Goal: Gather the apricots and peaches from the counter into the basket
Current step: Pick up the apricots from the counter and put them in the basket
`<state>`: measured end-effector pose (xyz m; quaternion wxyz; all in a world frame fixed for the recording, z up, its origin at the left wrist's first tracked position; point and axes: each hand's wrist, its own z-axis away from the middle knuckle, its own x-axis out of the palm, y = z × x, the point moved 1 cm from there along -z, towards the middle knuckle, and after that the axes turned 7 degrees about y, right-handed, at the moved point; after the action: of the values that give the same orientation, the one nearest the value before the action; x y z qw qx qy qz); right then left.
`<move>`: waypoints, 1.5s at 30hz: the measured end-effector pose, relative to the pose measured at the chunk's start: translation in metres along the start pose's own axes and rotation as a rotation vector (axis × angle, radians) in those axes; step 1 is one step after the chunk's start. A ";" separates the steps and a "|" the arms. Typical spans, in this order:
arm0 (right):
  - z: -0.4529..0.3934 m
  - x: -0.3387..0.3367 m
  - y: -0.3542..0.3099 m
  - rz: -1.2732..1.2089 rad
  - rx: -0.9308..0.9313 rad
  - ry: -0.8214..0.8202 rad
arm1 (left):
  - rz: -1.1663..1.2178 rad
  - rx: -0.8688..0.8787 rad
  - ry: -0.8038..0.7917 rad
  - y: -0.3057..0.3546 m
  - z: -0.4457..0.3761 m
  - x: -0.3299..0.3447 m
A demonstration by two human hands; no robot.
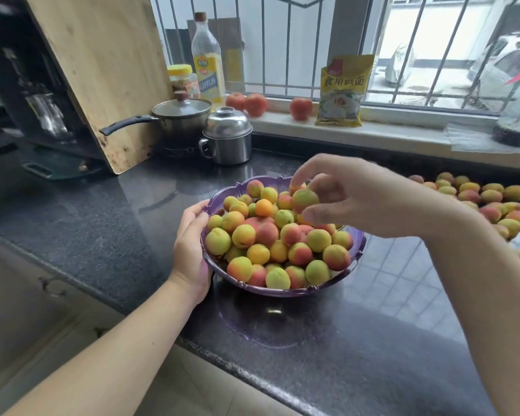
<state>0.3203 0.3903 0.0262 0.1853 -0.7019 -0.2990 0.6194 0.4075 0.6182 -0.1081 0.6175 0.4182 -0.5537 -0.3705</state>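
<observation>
Head view: left hand (192, 250) grips the purple basket (282, 291) rim, while right hand (351, 199) pinches an apricot (304, 199) just above the heaped fruit. Remaining apricots (493, 202) lie on the counter (102, 205) farther right, nearer the right hand.

The tabletop (357, 349) lies bare along its near edge, in front of the basket (285, 291), and again left of it toward the board (102, 73). The far left corner is crowded by a pot (180, 115) and a steel can (227, 136). Loose fruit (487, 199) covers the right edge. Between basket and fruit runs a bare strip, crossed above by the right hand (351, 196). The left hand (192, 250) blocks the basket's left rim.
</observation>
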 end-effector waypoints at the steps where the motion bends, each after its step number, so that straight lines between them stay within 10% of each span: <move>1: 0.000 0.006 -0.003 0.075 -0.032 -0.023 | -0.002 0.001 -0.001 0.000 0.000 0.000; 15: 0.000 0.059 -0.010 0.536 -0.232 -0.092 | -0.073 0.007 -0.006 0.003 0.003 -0.001; 31: -0.002 0.057 -0.007 0.439 -0.263 -0.068 | -0.056 -0.009 0.012 0.003 0.003 0.000; 39: -0.036 0.002 0.124 0.185 0.186 0.820 | -0.049 0.015 -0.011 0.003 0.001 -0.002; 45: -0.061 0.026 0.223 0.773 0.386 0.680 | -0.046 -0.003 -0.022 -0.001 -0.006 -0.003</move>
<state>0.4235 0.2455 -0.1242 0.1559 -0.8745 0.1762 0.4242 0.4134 0.6210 -0.1105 0.6034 0.4255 -0.5502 -0.3900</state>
